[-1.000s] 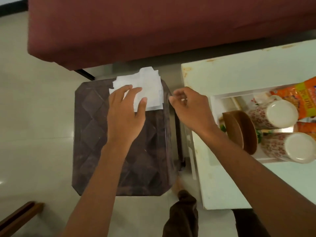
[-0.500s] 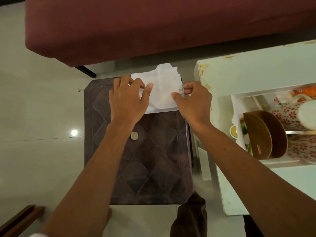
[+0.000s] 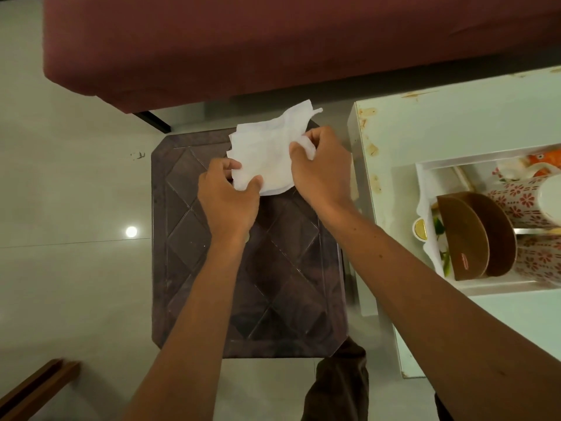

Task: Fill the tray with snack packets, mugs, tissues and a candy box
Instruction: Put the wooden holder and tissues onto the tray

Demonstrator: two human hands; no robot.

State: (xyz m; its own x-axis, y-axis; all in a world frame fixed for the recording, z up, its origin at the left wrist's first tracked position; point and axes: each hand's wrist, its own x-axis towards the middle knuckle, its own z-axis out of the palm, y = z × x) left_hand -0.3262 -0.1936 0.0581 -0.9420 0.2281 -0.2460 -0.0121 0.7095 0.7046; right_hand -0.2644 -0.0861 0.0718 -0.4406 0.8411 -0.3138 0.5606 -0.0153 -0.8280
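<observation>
A bunch of white tissues [image 3: 268, 153] is lifted off the far end of a dark brown quilted stool [image 3: 273, 284]. My left hand [image 3: 227, 202] pinches their near left corner. My right hand [image 3: 321, 168] grips their right edge. At the right, a white tray [image 3: 425, 165] on a white table holds two floral mugs [image 3: 522, 199], a brown curved holder [image 3: 473, 235] and an orange snack packet [image 3: 546, 159]. Only part of the tray shows at the frame edge.
A maroon sofa [image 3: 273, 41] spans the back. The white table [image 3: 440, 123] stands right of the stool, with a narrow gap between. A wooden piece [image 3: 36, 387] lies at the bottom left on the pale tiled floor. My knee [image 3: 337, 384] shows below the stool.
The tissues lay flat on the stool under my left hand. Both hands have closed on them and lifted them, crumpling the sheets. The view shifted left, hiding more of the tray.
</observation>
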